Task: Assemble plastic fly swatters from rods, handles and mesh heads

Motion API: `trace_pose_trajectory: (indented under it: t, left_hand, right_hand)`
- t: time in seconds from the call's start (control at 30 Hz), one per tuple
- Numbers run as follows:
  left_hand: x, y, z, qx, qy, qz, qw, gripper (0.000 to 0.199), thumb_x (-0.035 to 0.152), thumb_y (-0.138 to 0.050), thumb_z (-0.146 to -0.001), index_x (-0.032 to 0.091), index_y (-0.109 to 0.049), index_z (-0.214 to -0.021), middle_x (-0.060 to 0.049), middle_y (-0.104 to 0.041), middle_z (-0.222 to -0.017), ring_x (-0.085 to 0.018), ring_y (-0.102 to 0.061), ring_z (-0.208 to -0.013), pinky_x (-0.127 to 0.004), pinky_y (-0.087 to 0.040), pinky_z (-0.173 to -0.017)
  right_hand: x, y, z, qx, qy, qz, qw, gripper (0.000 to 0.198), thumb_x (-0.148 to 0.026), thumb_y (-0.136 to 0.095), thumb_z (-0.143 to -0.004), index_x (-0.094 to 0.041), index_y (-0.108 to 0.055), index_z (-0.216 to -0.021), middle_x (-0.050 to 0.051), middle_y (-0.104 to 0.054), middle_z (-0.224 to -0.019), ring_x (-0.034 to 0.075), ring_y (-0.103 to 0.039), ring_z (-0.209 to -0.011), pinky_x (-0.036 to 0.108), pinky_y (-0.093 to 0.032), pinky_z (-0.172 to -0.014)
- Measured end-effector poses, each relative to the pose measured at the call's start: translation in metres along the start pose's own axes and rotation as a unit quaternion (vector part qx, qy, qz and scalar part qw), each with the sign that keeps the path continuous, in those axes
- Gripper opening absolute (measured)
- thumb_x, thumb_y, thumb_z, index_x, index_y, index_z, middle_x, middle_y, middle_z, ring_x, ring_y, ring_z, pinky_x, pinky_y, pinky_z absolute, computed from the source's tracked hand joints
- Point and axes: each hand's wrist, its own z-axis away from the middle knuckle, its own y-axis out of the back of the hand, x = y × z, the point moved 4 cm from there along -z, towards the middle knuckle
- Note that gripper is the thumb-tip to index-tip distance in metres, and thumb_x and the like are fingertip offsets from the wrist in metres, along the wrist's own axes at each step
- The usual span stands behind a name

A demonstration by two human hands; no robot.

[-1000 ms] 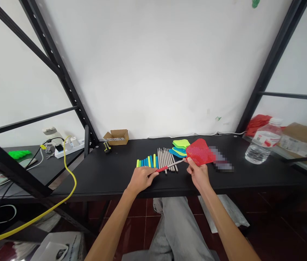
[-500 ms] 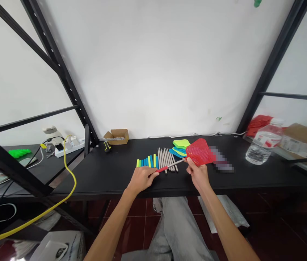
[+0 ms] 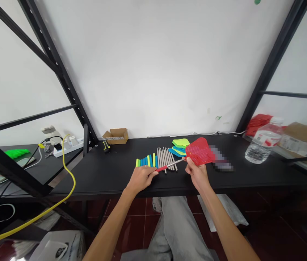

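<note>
While left hand (image 3: 142,178) grips handle (image 3: 162,168), right hand (image 3: 199,175) pinches mesh head (image 3: 199,148) (right of grey rods (image 3: 165,157)) | apparently steadying | next wants firmness

a makeshift workshop by the look of it, with a black bench (image 3: 104,175) in a metal rack (image 3: 277,54), rods (image 3: 165,157) and grips (image 3: 154,160) in rows, a power strip (image 3: 74,148) and tiled floor (image 3: 131,226).

Hidden from me
My left grip (image 3: 142,178) covers the end of the red handle (image 3: 162,168); a pixelated patch (image 3: 222,160) blurs something right of the red mesh (image 3: 198,150); the yellow cable (image 3: 74,183) is cut off, left.
</note>
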Motion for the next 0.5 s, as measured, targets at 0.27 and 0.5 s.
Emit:
trace_pose_trajectory:
  t: [0.27,0.5]
  left_hand:
    - [0.0013,0.0007,-0.0006,0.003,-0.002,-0.005,1.0,0.039,0.042,-0.04,-0.101,0.022,-0.074,-0.101,-0.006,-0.071,-0.078,-0.017,-0.065,-0.075,-0.024,-0.044,-0.065]
    - [-0.0003,-0.0007,0.0,0.01,0.0,-0.016,1.0,0.037,0.042,-0.043,-0.1,0.021,-0.073,-0.1,-0.005,-0.073,-0.082,-0.016,-0.066,-0.075,-0.025,-0.045,-0.065]
  right_hand:
    - [0.0021,0.0002,0.0001,-0.018,0.002,-0.008,1.0,0.026,-0.039,-0.082,-0.071,-0.019,-0.07,-0.084,0.006,-0.071,-0.091,0.007,-0.041,-0.05,0.024,-0.033,-0.041]
    - [0.002,-0.0001,0.0002,-0.011,-0.004,0.003,1.0,0.029,-0.041,-0.082,-0.069,-0.019,-0.071,-0.084,0.008,-0.072,-0.094,0.007,-0.041,-0.05,0.024,-0.033,-0.041]
